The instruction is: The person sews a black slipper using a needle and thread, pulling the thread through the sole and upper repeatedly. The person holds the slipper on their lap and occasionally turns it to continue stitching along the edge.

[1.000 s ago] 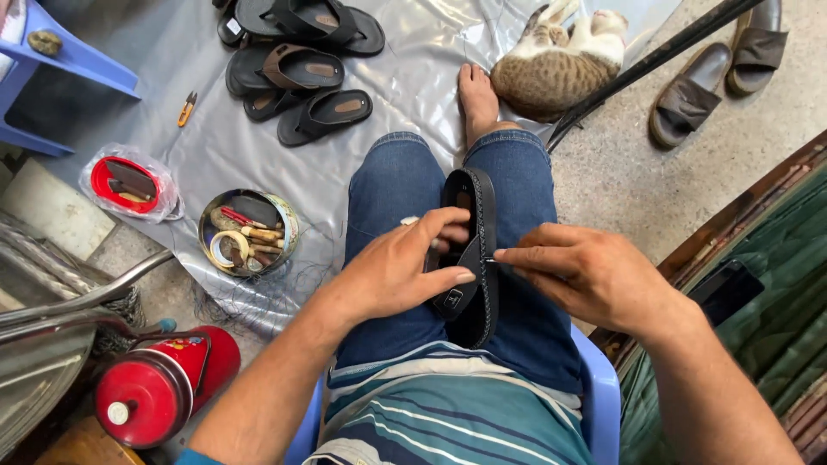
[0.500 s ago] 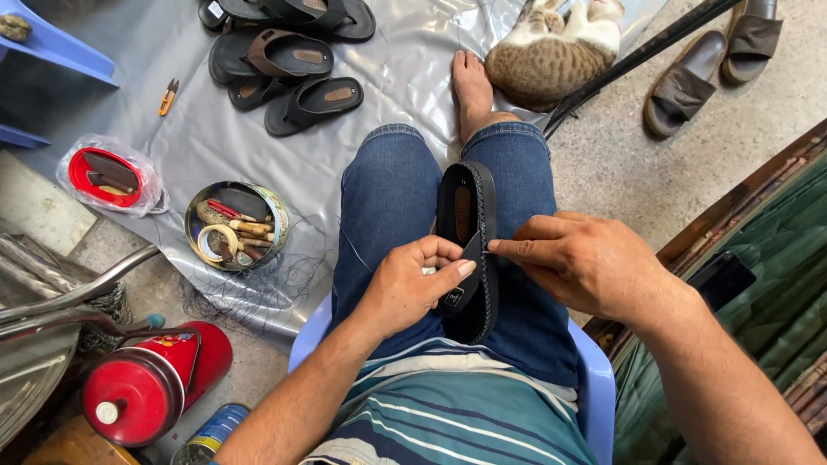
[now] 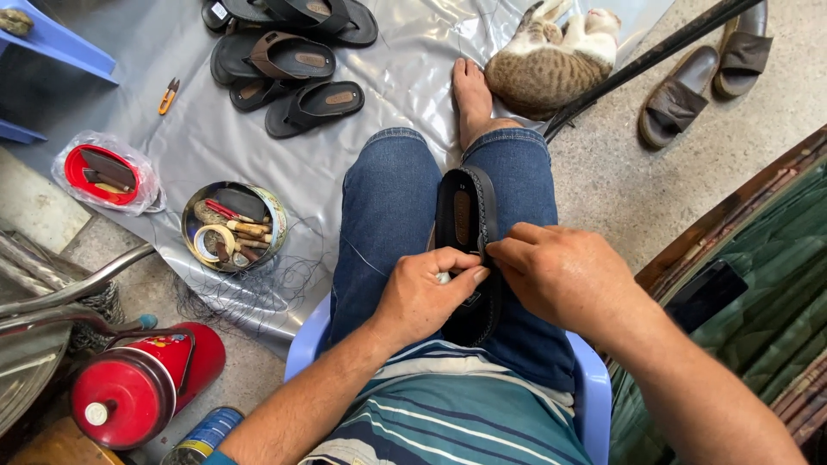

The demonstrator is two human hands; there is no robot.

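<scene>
- Black rubber-like sandal [image 3: 469, 226] lies along the lap, on the blue jeans [image 3: 388, 215], between the two thighs, with its toe end pointing away from the body.
- Its sole looks light and a little flexible, I judge, but stiff enough to keep its shape when one end is lifted; the surface seems matte, not slippery.
- A row of stitches runs along its rim, so the edge is the better place to hold it: a pinch on the rim beside the seam, with the thumb on top.
- Left hand [image 3: 422, 297] is closed in a pinch on the near part of the sandal, thumb and fingers pressing on its left edge; something small and pale shows between the fingers, and I cannot tell what it is.
- Right hand [image 3: 564, 275] lies over the right edge of the sandal, its fingertips pinched together at the seam, touching the fingers of the left hand; whether it holds a needle or thread is not visible.
- Further to the left, on the grey plastic sheet [image 3: 405, 77], stands a round tin [image 3: 231, 226] with tools, well apart from the hands.
- Beyond, more dark sandals [image 3: 289, 60] lie in a pile, and a cat [image 3: 551, 60] sleeps beside the bare foot [image 3: 471, 99].
</scene>
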